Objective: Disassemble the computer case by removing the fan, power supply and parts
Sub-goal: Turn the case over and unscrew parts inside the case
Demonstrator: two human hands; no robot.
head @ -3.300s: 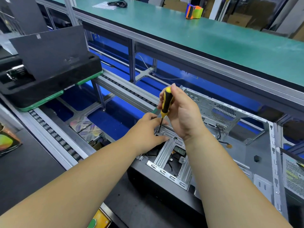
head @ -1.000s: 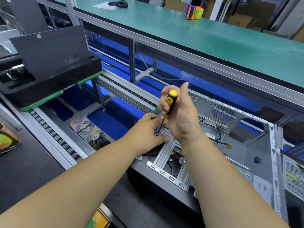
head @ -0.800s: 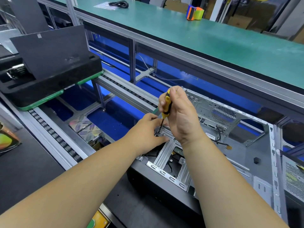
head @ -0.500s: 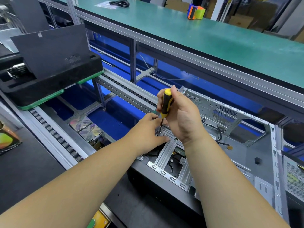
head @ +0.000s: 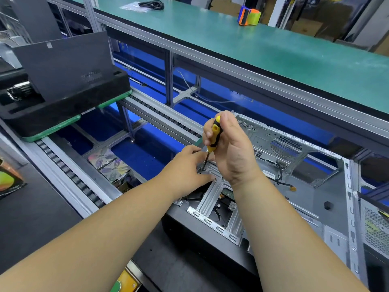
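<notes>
A long green workbench (head: pixel 273 51) runs across the top, from eleven o'clock to three o'clock. Below it, filling the four o'clock area, an open computer case (head: pixel 328 199) lies on its side, so its inside faces up for easy reach. At nine o'clock a black foam tray (head: pixel 63 106) props up a dark flat panel (head: pixel 63 66), probably parked out of the way. Near the centre, a silver metal bracket (head: pixel 212 205) sits across the near corner of the case, over a dark part that is mostly hidden.

The right hand (head: pixel 233 150) is clenched around a yellow and black screwdriver (head: pixel 214 133), held nearly upright with its tip on a screw (head: pixel 203 169) in the bracket. The left hand (head: pixel 187 165) rests on the bracket at the tip, fingers curled; whether it pinches anything I cannot tell. It likely steadies the tool.

No brand or writing can be read.
</notes>
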